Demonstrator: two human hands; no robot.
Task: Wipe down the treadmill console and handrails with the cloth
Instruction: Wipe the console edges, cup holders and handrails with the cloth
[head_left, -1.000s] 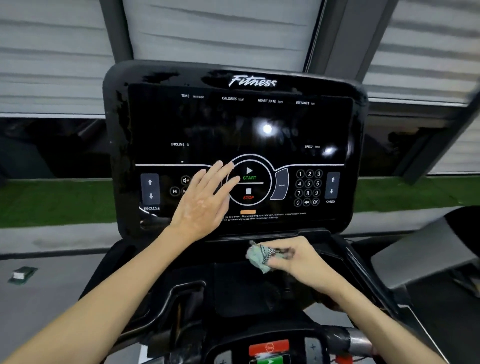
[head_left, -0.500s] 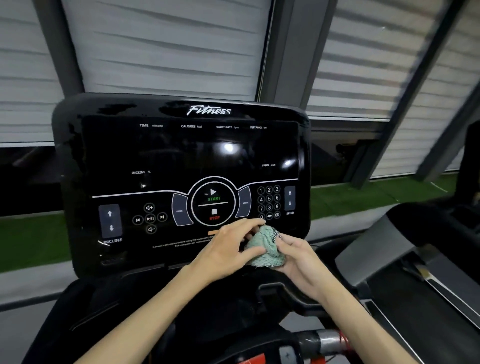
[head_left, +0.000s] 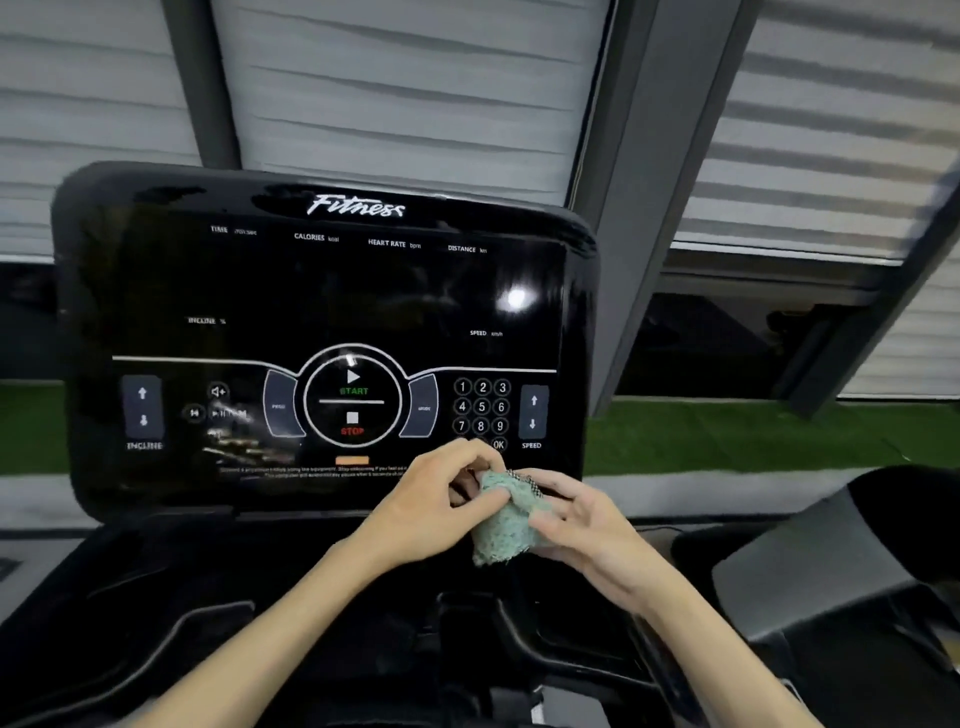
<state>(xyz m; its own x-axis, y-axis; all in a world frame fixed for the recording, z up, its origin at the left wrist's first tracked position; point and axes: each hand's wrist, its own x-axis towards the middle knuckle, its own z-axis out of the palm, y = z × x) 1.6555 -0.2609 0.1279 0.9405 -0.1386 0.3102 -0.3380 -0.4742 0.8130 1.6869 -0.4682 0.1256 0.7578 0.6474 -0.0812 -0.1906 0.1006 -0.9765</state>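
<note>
Green cloth (head_left: 503, 527) in L hand (head_left: 428, 501) + R hand (head_left: 584, 525) pinch, at console (head_left: 311, 291) btm-right.

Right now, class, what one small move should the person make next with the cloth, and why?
Probably spread the cloth flat in one hand and press it to the console. The left hand and right hand pinch it, bunched, before the console's lower edge, and streaky marks show left of the STOP button.

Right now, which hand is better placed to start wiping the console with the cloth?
Probably the right hand: the cloth lies bunched across its fingers, thumb on top, near the console keypad. The left hand only pinches its upper edge.
</note>
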